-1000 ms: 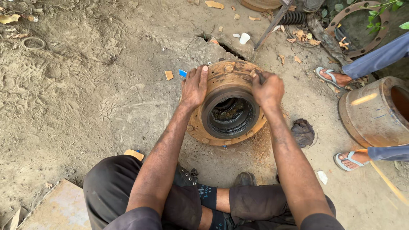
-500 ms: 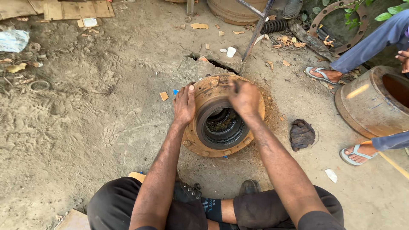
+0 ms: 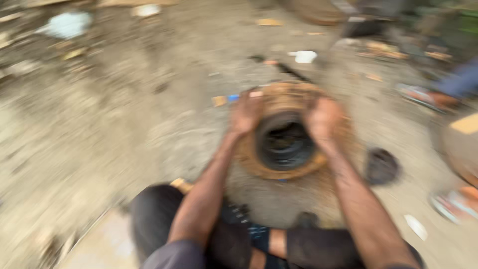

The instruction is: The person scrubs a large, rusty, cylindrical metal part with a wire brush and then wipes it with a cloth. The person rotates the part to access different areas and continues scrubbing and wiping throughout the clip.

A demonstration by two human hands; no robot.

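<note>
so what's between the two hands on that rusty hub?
Head view, blurred: between the left hand and right hand lies the rusty hub's dark open bore; nothing else shows there.

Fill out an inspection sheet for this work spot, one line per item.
Surface: bare dirt ground, picture blurred.
Job's things: rusty round hub with a dark bore, lying flat.
Clutter: dark lump right of the hub, pale scraps beyond it.
Grippers: left hand and right hand grip the hub's upper rim.
Cables: nothing seen.
Surroundings: another person's sandalled foot at right.
</note>
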